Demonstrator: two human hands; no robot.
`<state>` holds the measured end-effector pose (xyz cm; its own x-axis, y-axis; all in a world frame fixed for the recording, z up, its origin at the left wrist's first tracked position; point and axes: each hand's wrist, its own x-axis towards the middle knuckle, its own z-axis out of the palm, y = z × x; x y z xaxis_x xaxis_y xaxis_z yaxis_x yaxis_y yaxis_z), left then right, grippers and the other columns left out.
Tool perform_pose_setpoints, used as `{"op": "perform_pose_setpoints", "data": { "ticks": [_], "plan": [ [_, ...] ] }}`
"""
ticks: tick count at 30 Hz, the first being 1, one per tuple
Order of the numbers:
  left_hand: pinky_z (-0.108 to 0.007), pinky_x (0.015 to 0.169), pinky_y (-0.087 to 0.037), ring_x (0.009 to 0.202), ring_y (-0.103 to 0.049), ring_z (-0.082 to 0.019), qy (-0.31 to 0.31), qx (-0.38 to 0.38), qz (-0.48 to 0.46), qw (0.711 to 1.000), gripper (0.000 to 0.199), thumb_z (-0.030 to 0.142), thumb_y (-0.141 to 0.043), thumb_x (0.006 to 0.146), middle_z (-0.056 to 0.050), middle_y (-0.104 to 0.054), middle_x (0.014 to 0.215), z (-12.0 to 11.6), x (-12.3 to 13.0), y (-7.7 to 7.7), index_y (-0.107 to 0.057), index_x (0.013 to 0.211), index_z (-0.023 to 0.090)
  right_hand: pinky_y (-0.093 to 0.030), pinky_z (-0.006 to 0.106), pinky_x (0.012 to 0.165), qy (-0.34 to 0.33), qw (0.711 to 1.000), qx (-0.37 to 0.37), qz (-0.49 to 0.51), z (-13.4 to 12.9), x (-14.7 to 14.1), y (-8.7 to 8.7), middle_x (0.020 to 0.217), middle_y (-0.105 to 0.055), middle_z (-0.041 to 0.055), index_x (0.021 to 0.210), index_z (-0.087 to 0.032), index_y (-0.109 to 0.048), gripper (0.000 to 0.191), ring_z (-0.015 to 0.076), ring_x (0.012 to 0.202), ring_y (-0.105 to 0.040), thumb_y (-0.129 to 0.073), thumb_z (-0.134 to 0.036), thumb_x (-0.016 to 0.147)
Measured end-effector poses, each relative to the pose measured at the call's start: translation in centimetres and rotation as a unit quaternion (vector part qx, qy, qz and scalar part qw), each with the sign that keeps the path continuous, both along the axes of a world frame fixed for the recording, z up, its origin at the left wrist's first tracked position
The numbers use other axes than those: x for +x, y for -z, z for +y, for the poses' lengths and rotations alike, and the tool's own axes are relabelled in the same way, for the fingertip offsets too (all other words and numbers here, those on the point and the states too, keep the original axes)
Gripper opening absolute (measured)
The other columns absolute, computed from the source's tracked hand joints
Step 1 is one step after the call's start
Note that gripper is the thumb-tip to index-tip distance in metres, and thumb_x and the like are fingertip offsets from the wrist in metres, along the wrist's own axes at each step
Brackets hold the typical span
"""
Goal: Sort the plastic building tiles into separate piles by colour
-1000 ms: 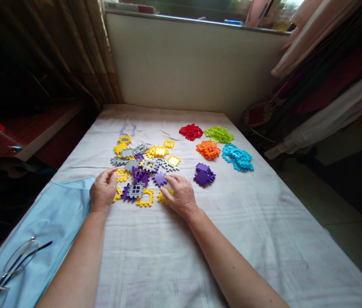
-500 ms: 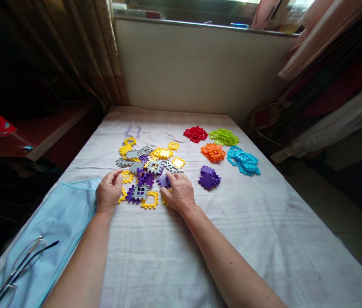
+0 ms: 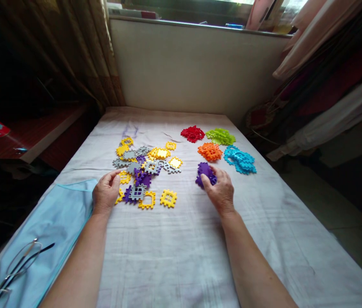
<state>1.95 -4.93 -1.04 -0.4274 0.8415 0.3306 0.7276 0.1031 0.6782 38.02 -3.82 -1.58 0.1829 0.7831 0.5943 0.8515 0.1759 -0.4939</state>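
My right hand (image 3: 220,189) pinches a purple interlocking plastic tile (image 3: 204,169) at the small purple pile, thumb in front and fingers behind. The tiles beneath are partly covered by it. My left hand (image 3: 105,191) rests at the left edge of a mixed spread of tiles, its fingers curled together beside a yellow window tile (image 3: 125,177). Whether anything is inside those fingers is hidden. Among the spread lie a grey window tile (image 3: 137,192), a yellow frame tile (image 3: 147,200) and several purple ones. Another yellow window tile (image 3: 168,198) lies apart between my hands.
Beyond my right hand are sorted piles: red (image 3: 193,134), lime green (image 3: 221,136), orange (image 3: 210,152) and blue (image 3: 240,160). A light blue cloth (image 3: 68,214) covers the bed's left side, with eyeglasses (image 3: 17,270) on it. A wall (image 3: 181,68) stands at the far edge.
My right hand has moved right from the mixed spread to the purple pile, carrying a purple tile. The yellow window tile it partly covered now shows fully. My left hand stays put.
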Motion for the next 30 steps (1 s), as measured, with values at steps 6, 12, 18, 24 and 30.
{"op": "perform_pose_setpoints", "data": {
  "ticks": [6, 12, 18, 24, 30],
  "plan": [
    [-0.030, 0.079, -0.054, 0.084, -0.069, -0.020, -0.008, -0.017, -0.001, 1.000, 0.036, 0.039, -0.050, 0.083, -0.004, -0.077, 0.098, -0.1, 0.1, -0.1, -0.075, 0.103, 0.022, -0.049, 0.040, 0.087, 0.117, 0.989, -0.089, 0.011, 1.1, 5.2, 2.0, 0.104, -0.071, 0.0138, 0.107, -0.016, -0.072, 0.045, 0.0267, 0.092, -0.062, -0.055, -0.050, 0.083],
    [-0.029, 0.076, -0.053, 0.082, -0.069, -0.020, -0.006, -0.023, 0.005, 1.000, 0.037, 0.039, -0.050, 0.083, -0.004, -0.077, 0.097, -0.1, 0.1, 0.0, -0.075, 0.104, 0.022, -0.044, 0.040, 0.087, 0.147, 0.978, -0.147, -0.012, 0.8, 4.9, 2.1, 0.111, -0.068, 0.0133, 0.111, -0.019, -0.072, 0.041, 0.0279, 0.101, -0.058, -0.058, -0.048, 0.086],
    [-0.028, 0.076, -0.054, 0.082, -0.069, -0.019, 0.006, -0.010, 0.007, 1.000, 0.034, 0.039, -0.050, 0.084, -0.003, -0.077, 0.096, -0.1, -0.1, 0.2, -0.075, 0.101, 0.024, -0.041, 0.038, 0.087, 0.147, 0.976, -0.159, -0.012, 0.6, 4.5, 1.7, 0.114, -0.068, 0.0117, 0.111, -0.020, -0.071, 0.035, 0.0275, 0.105, -0.057, -0.058, -0.043, 0.089],
    [-0.028, 0.078, -0.054, 0.082, -0.069, -0.019, 0.008, -0.010, 0.013, 1.000, 0.032, 0.037, -0.052, 0.085, -0.002, -0.077, 0.097, -0.1, -0.3, 0.3, -0.075, 0.102, 0.024, -0.041, 0.037, 0.087, 0.136, 0.981, -0.139, -0.010, 0.6, 4.8, 2.1, 0.114, -0.068, 0.0108, 0.110, -0.020, -0.070, 0.032, 0.0253, 0.105, -0.056, -0.053, -0.039, 0.091],
    [-0.030, 0.082, -0.056, 0.090, -0.070, -0.019, 0.026, 0.008, 0.029, 0.999, 0.032, 0.035, -0.050, 0.086, -0.004, -0.076, 0.106, 0.0, -0.1, 0.6, -0.073, 0.104, 0.023, -0.043, 0.039, 0.089, 0.124, 0.986, -0.113, 0.000, 0.7, 4.9, 2.5, 0.113, -0.069, 0.0108, 0.107, -0.020, -0.071, 0.033, 0.0262, 0.105, -0.058, -0.053, -0.039, 0.088]
  ]
}}
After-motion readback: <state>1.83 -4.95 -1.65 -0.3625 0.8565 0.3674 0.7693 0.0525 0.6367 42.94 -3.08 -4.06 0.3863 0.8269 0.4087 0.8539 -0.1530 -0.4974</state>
